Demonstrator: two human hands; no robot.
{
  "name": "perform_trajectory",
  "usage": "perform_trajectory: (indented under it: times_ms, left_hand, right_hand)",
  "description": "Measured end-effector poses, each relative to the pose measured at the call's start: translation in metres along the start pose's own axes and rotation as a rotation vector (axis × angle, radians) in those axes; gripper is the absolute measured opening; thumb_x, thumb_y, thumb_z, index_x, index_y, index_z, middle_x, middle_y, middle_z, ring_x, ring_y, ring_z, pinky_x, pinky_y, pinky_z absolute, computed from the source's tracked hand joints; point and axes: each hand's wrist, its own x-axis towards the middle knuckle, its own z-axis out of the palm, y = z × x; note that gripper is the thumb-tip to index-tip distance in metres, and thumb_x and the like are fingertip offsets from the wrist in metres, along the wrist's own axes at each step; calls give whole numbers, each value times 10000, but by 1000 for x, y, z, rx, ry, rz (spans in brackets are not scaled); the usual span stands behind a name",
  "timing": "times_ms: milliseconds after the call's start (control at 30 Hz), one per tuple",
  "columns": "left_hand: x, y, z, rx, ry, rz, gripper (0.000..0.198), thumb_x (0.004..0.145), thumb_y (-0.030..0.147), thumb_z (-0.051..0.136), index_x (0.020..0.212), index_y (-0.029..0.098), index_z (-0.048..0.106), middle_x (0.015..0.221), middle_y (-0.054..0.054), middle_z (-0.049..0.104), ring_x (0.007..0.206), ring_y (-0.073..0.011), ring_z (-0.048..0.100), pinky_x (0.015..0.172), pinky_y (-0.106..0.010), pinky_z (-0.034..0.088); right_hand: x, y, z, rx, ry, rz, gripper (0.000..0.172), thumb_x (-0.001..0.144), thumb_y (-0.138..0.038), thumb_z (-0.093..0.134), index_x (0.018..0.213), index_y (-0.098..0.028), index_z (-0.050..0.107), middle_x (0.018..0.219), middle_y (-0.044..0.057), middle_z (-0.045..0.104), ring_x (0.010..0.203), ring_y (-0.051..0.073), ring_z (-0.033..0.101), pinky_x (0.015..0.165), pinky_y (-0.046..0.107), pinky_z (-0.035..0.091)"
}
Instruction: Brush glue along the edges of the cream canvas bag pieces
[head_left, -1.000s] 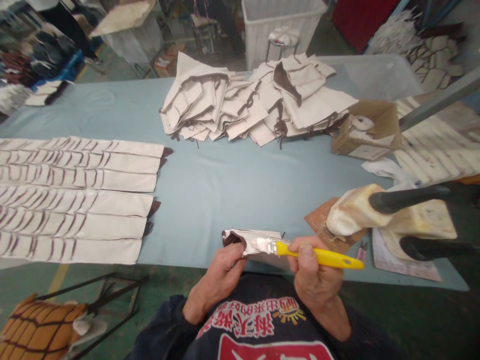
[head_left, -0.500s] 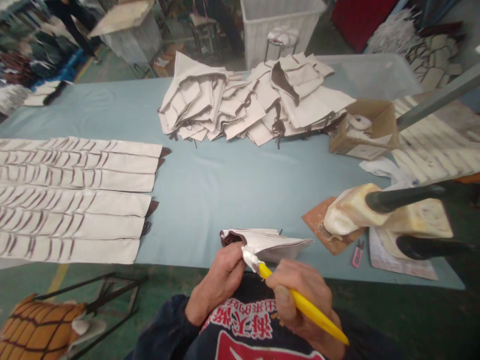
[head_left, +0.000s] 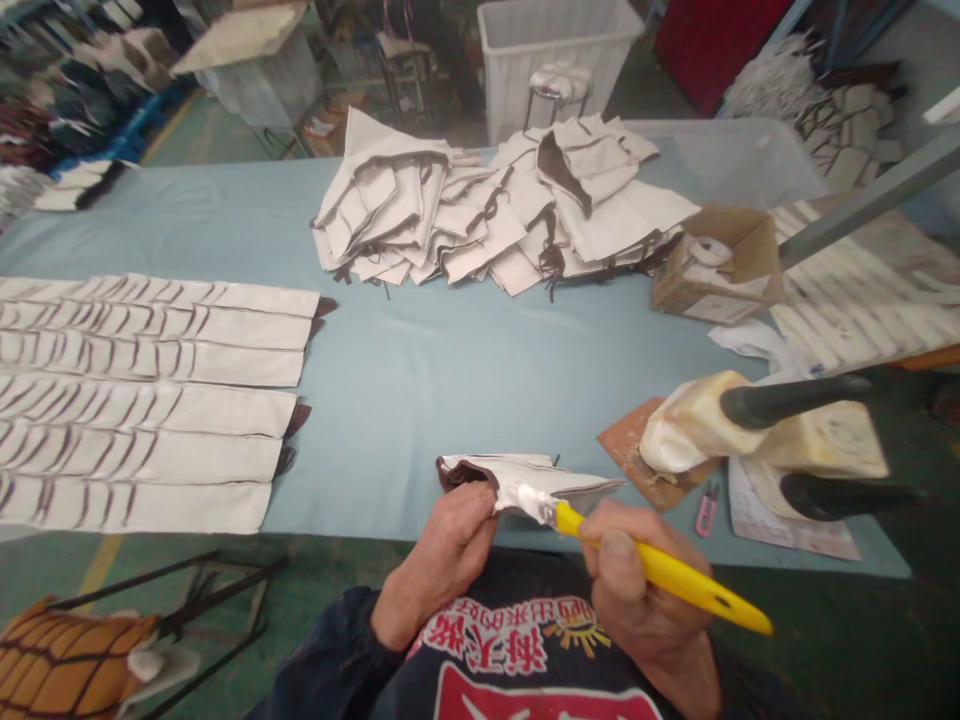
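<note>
At the desk's near edge the folded white fabric piece lies long-axis left to right. My left hand pinches its dark left end. My right hand, clamped on the yellow-handled brush, sets the bristles on it from the right.

Pale blue table, rows of white strips; heaped white pieces, cardboard box
</note>
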Motion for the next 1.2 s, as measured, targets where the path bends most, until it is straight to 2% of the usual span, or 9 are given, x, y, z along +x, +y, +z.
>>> perform_trajectory:
  times_ms: [167, 300, 400, 567, 700, 833, 1000, 1133, 1200]
  left_hand:
    - [7, 3, 2, -162, -8, -152, 260, 1032, 257, 479, 960, 179, 716, 918, -85, 719, 848, -207, 628, 817, -326, 479]
    - [19, 10, 1, -485, 2, -384, 265, 985, 387, 584, 1090, 167, 687, 996, -73, 724, 901, -207, 628, 816, -314, 479]
    - [28, 14, -1, -657, -14, -498, 352, 904, 473, 688, 1058, 156, 675, 937, -50, 709, 827, -178, 603, 744, -279, 450]
    - [37, 20, -2, -693, -37, -521, 412, 871, 505, 731, 1070, 145, 715, 924, -56, 728, 813, -177, 606, 744, -281, 440]
    - [35, 27, -1, -784, -90, -475, 503, 873, 516, 741, 1226, 159, 702, 1035, -86, 752, 912, -222, 657, 848, -328, 485]
    - [32, 28, 0, -761, -76, -409, 479, 902, 466, 730, 1279, 173, 688, 1142, -91, 750, 1049, -244, 652, 965, -349, 472]
    - [27, 22, 4, -806, -36, -458, 458, 888, 472, 736, 1210, 147, 722, 1089, -95, 769, 923, -218, 671, 844, -303, 481]
    - [28, 25, 10, -867, -39, -479, 468, 871, 454, 762, 1221, 146, 726, 1046, -96, 780, 909, -216, 681, 851, -298, 489]
    - [28, 28, 11, -898, -25, -490, 483, 854, 458, 777, 1216, 143, 730, 1027, -97, 784, 915, -220, 686, 835, -289, 491]
  right_hand:
    - [-1, 7, 3, 110, -29, 64, 218, 1004, -221, 476, 831, -241, 606, 528, -64, 532, 383, 117, 485, 404, 243, 392]
    - [5, 17, 3, 254, 142, 301, 303, 1040, -316, 480, 782, -223, 608, 465, -74, 466, 330, 107, 423, 334, 217, 329]
    - [11, 27, 3, 288, 185, 333, 308, 1021, -355, 527, 755, -221, 606, 442, -82, 441, 321, 103, 400, 323, 206, 297]
    - [8, 43, 8, 342, 109, 248, 306, 1044, -356, 490, 804, -219, 622, 486, -71, 478, 366, 108, 430, 386, 220, 354]
    - [5, 56, 11, 183, 54, 71, 271, 1042, -325, 476, 849, -223, 636, 566, -32, 564, 456, 142, 535, 482, 272, 446]
    - [9, 60, 4, 99, 49, -50, 225, 1015, -299, 486, 845, -245, 623, 575, -30, 570, 489, 163, 568, 503, 301, 441]
    - [12, 51, -9, 114, 39, -98, 188, 997, -247, 486, 844, -260, 594, 609, -23, 597, 494, 170, 580, 495, 312, 439]
    - [16, 47, -9, 115, -34, -165, 207, 1007, -242, 478, 835, -255, 591, 603, -38, 603, 483, 143, 578, 490, 269, 451]
    - [20, 47, -7, 55, -15, -193, 222, 1008, -218, 468, 826, -248, 591, 603, -42, 614, 475, 130, 572, 487, 252, 447]
